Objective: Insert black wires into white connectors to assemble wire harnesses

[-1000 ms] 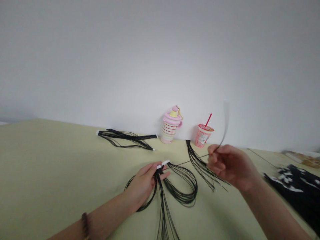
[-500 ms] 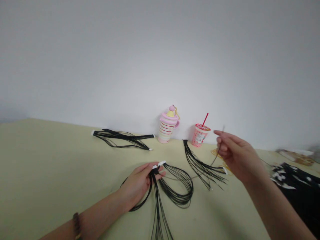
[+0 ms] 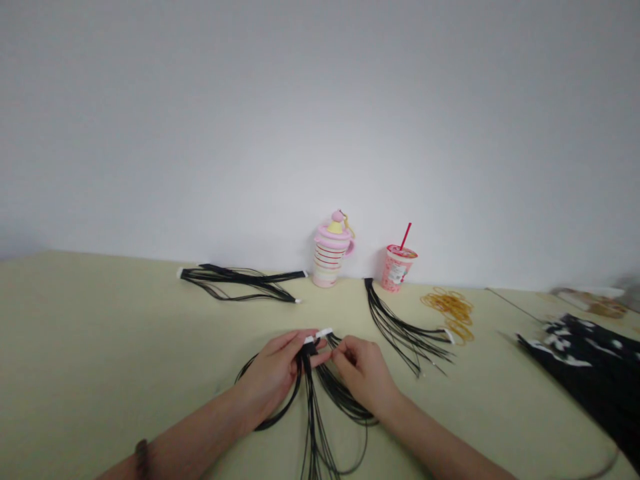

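Note:
My left hand [image 3: 280,363] grips a black wire harness [image 3: 311,400] by its white connectors, near the middle of the table. Its black wires hang down toward me and loop out on both sides. Close beside it, my right hand [image 3: 363,373] is closed in a pinch at the wires just right of the connectors; its fingertips hide what exactly lies between them. A second wire harness [image 3: 405,327], fanned out with a white connector, lies behind my right hand. Another black wire harness [image 3: 245,280] rests at the back left.
A pink striped cup [image 3: 329,257] and a smaller pink cup [image 3: 397,270] with a red straw stand against the wall. Yellow rubber bands [image 3: 447,307] lie in a pile to the right. Black-and-white fabric [image 3: 595,373] covers the right edge.
My right hand has come left and down from beside the small pink cup, where it held up a thin wire, to the connectors. My left hand has stayed nearly in place.

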Tool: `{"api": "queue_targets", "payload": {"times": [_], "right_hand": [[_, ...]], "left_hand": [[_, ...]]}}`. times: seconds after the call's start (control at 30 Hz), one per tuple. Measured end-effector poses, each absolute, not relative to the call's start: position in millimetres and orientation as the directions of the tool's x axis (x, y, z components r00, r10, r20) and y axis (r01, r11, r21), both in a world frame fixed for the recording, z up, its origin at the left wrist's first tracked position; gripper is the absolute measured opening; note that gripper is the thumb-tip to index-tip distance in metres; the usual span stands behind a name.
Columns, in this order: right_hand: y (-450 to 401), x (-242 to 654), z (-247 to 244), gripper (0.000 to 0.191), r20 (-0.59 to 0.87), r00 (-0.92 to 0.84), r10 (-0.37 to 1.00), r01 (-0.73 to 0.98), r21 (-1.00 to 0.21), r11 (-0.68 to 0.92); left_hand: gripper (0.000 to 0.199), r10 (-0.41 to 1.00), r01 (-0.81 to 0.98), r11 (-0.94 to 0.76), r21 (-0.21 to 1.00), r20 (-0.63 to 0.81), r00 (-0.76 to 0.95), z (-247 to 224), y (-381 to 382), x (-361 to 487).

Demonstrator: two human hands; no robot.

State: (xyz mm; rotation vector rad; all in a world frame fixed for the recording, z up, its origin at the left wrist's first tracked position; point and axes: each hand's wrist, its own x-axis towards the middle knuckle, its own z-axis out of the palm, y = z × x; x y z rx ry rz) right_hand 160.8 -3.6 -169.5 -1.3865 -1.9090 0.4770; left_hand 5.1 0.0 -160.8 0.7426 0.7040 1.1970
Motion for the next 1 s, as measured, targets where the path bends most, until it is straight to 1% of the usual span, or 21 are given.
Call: {"api": "queue_targets", "payload": {"times": [0.17,0.37,0.6,0.73,0.9,1.0], "right_hand": [[-5.5,160.3,-169.3,0.025,0.321,-0.157,0.934,0.661,-0.668,0.341],[-5.9,159.8,-170.8,0.025,0.298,-0.142,0.944,0.636,-0.703,0.318],[-3.1,160.0,-173.9,0.026,0.301,-0.164,0.939,0.628,-0.703,0.335],[-3.4,160.4,-172.9,0.026,0.295,-0.158,0.942,0.659,-0.679,0.323],[-7.1,158.3,-167.1,0.026,0.321,-0.187,0.928,0.699,-0.621,0.355],[-8.6,156.1,-163.3,0.027,0.324,-0.185,0.928,0.716,-0.602,0.353]], "left_hand": [[0.011,0.968,-0.545,0.197,0.815,-0.073,0.242,-158.7,-1.4,4.7],[0.012,0.97,-0.538,0.2,0.819,-0.086,0.228,-164.0,0.3,3.6],[0.014,0.969,-0.545,0.199,0.815,-0.081,0.233,-163.7,1.5,2.8],[0.015,0.966,-0.52,0.199,0.831,-0.076,0.248,-162.7,-0.8,2.0],[0.022,0.956,-0.492,0.184,0.851,-0.039,0.29,-164.5,-1.5,1.5],[0.023,0.958,-0.482,0.178,0.858,-0.04,0.282,-164.8,-1.0,1.8]]}}
